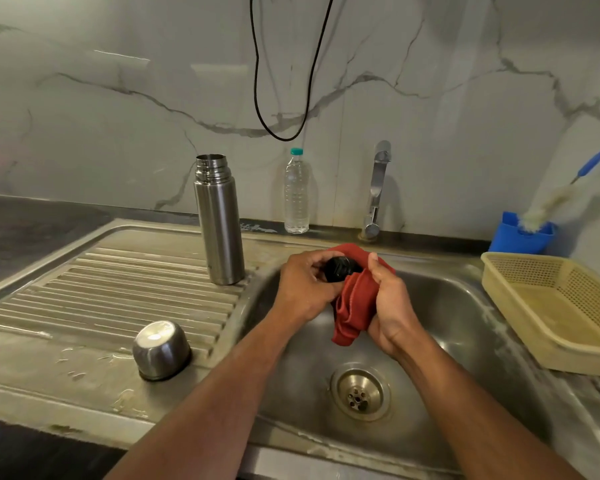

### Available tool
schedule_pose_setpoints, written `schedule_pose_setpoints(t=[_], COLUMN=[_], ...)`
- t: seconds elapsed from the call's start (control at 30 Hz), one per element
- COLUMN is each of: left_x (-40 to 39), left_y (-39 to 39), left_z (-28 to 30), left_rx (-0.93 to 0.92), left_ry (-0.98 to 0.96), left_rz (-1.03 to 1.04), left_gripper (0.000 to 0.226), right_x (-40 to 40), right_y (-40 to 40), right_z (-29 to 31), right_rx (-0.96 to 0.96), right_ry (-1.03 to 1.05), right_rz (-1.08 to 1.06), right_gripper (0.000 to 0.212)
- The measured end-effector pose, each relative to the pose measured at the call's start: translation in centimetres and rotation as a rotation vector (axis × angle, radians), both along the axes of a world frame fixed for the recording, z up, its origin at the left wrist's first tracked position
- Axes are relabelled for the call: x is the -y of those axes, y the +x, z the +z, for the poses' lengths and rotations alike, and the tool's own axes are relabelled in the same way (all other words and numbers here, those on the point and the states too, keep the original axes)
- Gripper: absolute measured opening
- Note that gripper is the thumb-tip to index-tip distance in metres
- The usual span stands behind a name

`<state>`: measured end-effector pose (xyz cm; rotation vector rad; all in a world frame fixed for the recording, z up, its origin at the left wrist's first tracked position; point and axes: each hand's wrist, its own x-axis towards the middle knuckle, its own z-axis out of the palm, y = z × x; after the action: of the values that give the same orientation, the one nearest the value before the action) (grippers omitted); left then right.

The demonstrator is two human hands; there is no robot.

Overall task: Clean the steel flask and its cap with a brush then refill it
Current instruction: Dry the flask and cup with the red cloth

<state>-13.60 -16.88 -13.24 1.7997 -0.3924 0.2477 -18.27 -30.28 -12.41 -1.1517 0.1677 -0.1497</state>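
Note:
The steel flask [219,220] stands upright and uncapped on the ribbed draining board [118,282]. Its steel outer cap [161,349] sits upside down on the board's front part. Over the sink basin, my left hand [305,289] grips a black inner stopper [340,268]. My right hand [390,303] holds a red cloth [355,303] bunched against and around the stopper. The bottle brush [565,199], blue-handled with white bristles, leans in a blue holder [516,237] at the far right.
A clear plastic water bottle [297,192] with a teal cap stands by the wall, left of the steel tap [378,188]. A yellow plastic basket [565,306] lies right of the sink [465,306]. A black cable [281,129] hangs down the marble wall.

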Motion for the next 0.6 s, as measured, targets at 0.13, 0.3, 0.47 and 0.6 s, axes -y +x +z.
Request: schedule_pose_setpoints(t=[0.13, 0.3, 0.47, 0.6], left_x=[-0.3, -0.9, -0.3, 0.0], left_y=[0.0, 0.3, 0.1, -0.3], left_z=[0.1, 0.4, 0.1, 0.4], left_rx=[0.031, 0.031, 0.036, 0.053], left_ry=[-0.093, -0.139, -0.033, 0.008], left_rz=[0.151, 0.239, 0.131, 0.019], left_gripper=[0.055, 0.062, 0.042, 0.026], right_x=[-0.7, -0.9, -1.4, -1.2], right_y=[-0.3, -0.3, 0.1, -0.2], right_z=[0.4, 0.4, -0.5, -0.6], right_rx=[-0.003, -0.019, 0.182, 0.308], right_ry=[0.081, 0.075, -0.326, -0.473], right_rz=[0.009, 0.052, -0.144, -0.106], right_gripper=[0.048, 0.044, 0.048, 0.032])
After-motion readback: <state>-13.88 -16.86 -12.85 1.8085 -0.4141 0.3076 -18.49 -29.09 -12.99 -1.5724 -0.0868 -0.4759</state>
